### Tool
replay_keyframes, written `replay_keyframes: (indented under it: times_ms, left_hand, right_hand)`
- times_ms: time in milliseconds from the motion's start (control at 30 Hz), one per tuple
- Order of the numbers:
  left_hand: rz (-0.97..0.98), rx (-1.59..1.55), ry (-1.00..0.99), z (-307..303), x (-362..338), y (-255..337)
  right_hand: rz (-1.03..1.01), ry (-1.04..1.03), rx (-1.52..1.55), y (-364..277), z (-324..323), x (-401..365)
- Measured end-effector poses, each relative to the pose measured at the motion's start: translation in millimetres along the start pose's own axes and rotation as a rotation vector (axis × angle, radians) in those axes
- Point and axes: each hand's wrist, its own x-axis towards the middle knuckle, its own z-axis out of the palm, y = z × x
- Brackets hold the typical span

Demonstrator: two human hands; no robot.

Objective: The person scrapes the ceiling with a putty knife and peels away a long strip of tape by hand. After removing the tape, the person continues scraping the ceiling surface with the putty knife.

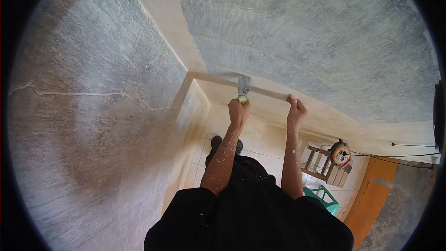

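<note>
My plaster-flecked black shirt point(241, 214) filled the bottom of the view. Beyond it, my left hand point(239, 111) had its fingers clamped on the putty knife point(244, 87), with the blade meeting the straightedge point(265, 92). My right hand point(296, 110) gripped the straightedge's end, fingers closed. I judged that a firmly pinned straightedge and a flat, steady blade mattered most.

Below me an orange cable reel point(340, 154) sits on a wooden stool point(320, 169), a green plastic chair point(325, 198) just beside it on the tiled floor point(269, 159).
</note>
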Motion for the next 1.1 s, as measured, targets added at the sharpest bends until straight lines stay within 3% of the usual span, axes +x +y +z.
replay_keyframes:
  times_ms: [67,200,233,433,467,533,567,700,800,933,1000,1067,1100]
  left_hand:
    - [-0.077,0.037,0.032,9.7,-5.1,-27.1]
    - [-0.134,-0.086,-0.028,19.6,6.2,-6.0]
    - [-0.043,-0.053,0.011,12.4,-0.5,6.8]
    - [-0.101,-0.081,0.003,8.6,2.5,1.1]
    - [-0.012,-0.066,0.016,10.9,3.7,3.0]
    - [0.151,-0.045,0.037,-0.2,-3.1,45.5]
    - [0.055,-0.082,-0.018,-8.7,-6.0,58.8]
    - [-0.022,0.080,0.106,17.7,6.8,-45.6]
    - [0.008,0.077,0.060,12.8,20.8,-44.7]
    - [0.162,0.070,0.011,-22.6,18.2,48.1]
    - [0.088,0.130,0.022,-25.5,15.4,30.7]
    - [-0.050,0.217,0.044,-6.9,15.6,-31.1]
    - [-0.009,0.214,0.029,-11.7,7.7,-26.3]
  right_hand:
    - [0.002,-0.007,-0.017,0.4,-1.5,-2.5]
    - [-0.008,0.000,-0.041,-4.3,-1.4,1.0]
    - [-0.008,0.001,-0.043,-4.0,-3.2,-1.3]
    - [-0.012,-0.022,-0.038,-3.3,-3.7,1.9]
    - [-0.016,-0.012,-0.024,-2.2,-1.8,1.1]
    - [-0.022,-0.001,-0.011,-2.6,-3.2,-1.3]
    - [-0.012,-0.008,-0.017,-1.8,-5.9,-2.4]
    - [0.003,-0.030,0.011,-8.0,-5.7,-0.2]
    - [-0.002,-0.043,0.020,-8.2,-8.6,4.2]
    - [-0.024,-0.030,0.037,-6.7,-9.6,-0.9]
    - [0.000,-0.043,0.028,-1.7,-8.8,-0.2]
    - [-0.001,-0.046,0.017,-1.7,-9.2,1.2]
    - [-0.012,-0.050,0.006,-2.8,-11.1,1.3]
